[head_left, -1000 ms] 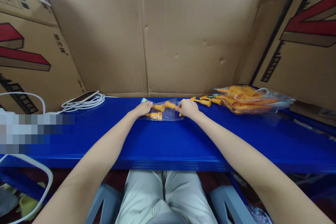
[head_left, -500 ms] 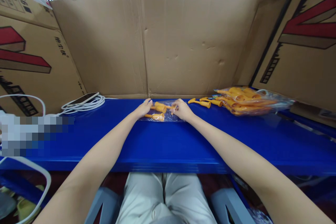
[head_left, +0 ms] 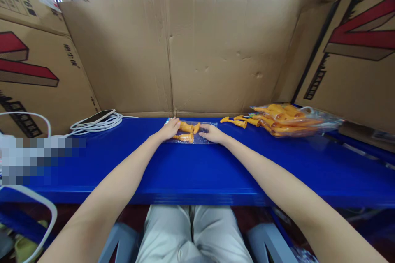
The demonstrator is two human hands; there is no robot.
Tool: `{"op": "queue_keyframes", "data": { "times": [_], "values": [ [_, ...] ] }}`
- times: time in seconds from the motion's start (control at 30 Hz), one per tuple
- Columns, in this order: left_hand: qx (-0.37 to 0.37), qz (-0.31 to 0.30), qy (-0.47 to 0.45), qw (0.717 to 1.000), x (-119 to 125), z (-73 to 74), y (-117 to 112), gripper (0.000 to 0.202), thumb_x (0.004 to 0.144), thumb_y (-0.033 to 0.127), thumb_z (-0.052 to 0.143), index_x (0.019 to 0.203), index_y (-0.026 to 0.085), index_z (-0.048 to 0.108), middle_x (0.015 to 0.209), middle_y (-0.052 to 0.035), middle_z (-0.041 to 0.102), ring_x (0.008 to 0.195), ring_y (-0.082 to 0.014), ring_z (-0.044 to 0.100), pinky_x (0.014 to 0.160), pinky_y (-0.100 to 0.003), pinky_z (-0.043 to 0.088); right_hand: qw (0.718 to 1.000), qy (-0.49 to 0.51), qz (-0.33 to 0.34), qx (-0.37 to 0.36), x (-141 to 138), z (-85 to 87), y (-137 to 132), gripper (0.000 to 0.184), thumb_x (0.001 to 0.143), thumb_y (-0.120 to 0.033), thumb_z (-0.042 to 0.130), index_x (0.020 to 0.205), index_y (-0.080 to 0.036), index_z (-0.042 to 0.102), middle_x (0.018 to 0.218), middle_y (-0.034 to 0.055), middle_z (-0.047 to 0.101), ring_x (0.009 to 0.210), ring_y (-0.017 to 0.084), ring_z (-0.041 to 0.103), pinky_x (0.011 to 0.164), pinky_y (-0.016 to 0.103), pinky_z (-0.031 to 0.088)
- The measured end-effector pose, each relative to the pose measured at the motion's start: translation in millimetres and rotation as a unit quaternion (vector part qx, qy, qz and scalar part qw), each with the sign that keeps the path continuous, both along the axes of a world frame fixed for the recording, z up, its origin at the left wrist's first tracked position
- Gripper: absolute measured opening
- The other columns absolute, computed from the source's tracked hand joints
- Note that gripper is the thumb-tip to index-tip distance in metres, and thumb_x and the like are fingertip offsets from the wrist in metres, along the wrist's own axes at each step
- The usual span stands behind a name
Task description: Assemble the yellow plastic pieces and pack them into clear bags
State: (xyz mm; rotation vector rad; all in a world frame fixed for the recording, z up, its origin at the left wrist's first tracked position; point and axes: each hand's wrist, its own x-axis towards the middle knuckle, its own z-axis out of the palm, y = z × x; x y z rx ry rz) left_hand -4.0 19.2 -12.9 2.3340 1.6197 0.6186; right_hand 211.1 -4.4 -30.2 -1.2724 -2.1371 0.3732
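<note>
A clear plastic bag (head_left: 207,139) lies flat on the blue table, with several orange plastic pieces in or on it. One flared orange piece (head_left: 186,137) lies lengthwise toward the front, and a second (head_left: 186,126) is just behind it. A short orange end (head_left: 196,128) points up to the right beside them. My left hand (head_left: 170,128) is closed over the bag's left end and the pieces' left tips, its fingertips partly hidden. Over the bag's right part, my right hand (head_left: 212,133) has its thumb and fingers apart, close to the short orange end, holding nothing.
Loose orange pieces (head_left: 236,122) lie at the back right, beside a plastic bag full of similar orange pieces (head_left: 286,120). A phone (head_left: 98,116) rests on a coiled white cable (head_left: 106,126) at the back left. Cardboard walls (head_left: 228,53) enclose the back and sides.
My right hand's fingers have spread from their pinch on an orange piece. The short orange end now sits farther left, against the other pieces. My left hand stays nearly in place.
</note>
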Motion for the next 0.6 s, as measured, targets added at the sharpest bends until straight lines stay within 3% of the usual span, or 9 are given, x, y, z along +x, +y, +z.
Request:
{"op": "queue_keyframes", "data": {
  "times": [0.1, 0.23, 0.4, 0.5, 0.6],
  "values": [
    [-0.03, 0.008, 0.097, 0.995, 2.9, 3.7, -8.0, 0.059, 0.092, 0.04, 0.017, 0.144, 0.013, 0.024, 0.152, -0.0108, 0.008, 0.14, -0.0263, 0.005, 0.11, -0.051, 0.012, 0.999, -0.024, -0.034, 0.006, 3.2, 8.9, -1.0, 0.029, 0.075, -0.006, 0.055, 0.097, -0.016, 0.071, 0.107, 0.0059, 0.068, 0.104, 0.019, 0.061, 0.094, 0.029, 0.043],
    [-0.047, -0.015, 0.162, 0.986, 3.3, 1.5, -8.0, 0.063, 0.091, 0.048, 0.012, 0.147, 0.017, 0.017, 0.153, -0.0092, 0.002, 0.14, -0.0263, 0.0, 0.109, -0.053, 0.01, 0.981, -0.055, -0.184, 0.002, 25.4, 25.3, 0.2, 0.027, 0.077, -0.006, 0.047, 0.084, -0.014, 0.072, 0.092, 0.0083, 0.071, 0.091, 0.019, 0.064, 0.083, 0.025, 0.046],
    [-0.06, -0.024, 0.161, 0.985, -0.6, -4.9, 5.0, 0.066, 0.091, 0.049, 0.009, 0.147, 0.014, 0.014, 0.153, -0.011, -0.001, 0.141, -0.0248, -0.002, 0.11, -0.049, 0.008, 0.92, -0.138, -0.365, 0.031, 69.9, 27.9, -1.6, 0.03, 0.082, -0.016, 0.047, 0.107, -0.012, 0.064, 0.115, 0.0164, 0.061, 0.109, 0.028, 0.056, 0.09, 0.04, 0.042],
    [-0.061, -0.023, 0.145, 0.987, -5.5, -6.8, 11.8, 0.067, 0.091, 0.049, 0.012, 0.147, 0.013, 0.015, 0.153, -0.0117, -0.001, 0.14, -0.0256, -0.002, 0.11, -0.049, 0.007, 0.889, -0.205, -0.411, -0.012, 85.0, 25.2, -4.8, 0.037, 0.084, -0.024, 0.048, 0.116, -0.01, 0.059, 0.122, 0.0211, 0.056, 0.116, 0.033, 0.05, 0.093, 0.05, 0.036],
    [-0.052, -0.015, 0.113, 0.992, -12.2, -8.9, 18.2, 0.067, 0.09, 0.051, 0.017, 0.146, 0.014, 0.019, 0.153, -0.0114, 0.002, 0.14, -0.0261, -0.001, 0.11, -0.049, 0.007, 0.882, -0.217, -0.417, -0.04, 87.1, 27.7, -2.6, 0.038, 0.088, -0.033, 0.044, 0.11, -0.01, 0.064, 0.113, 0.0209, 0.062, 0.11, 0.033, 0.055, 0.091, 0.049, 0.037]
  ]
}}
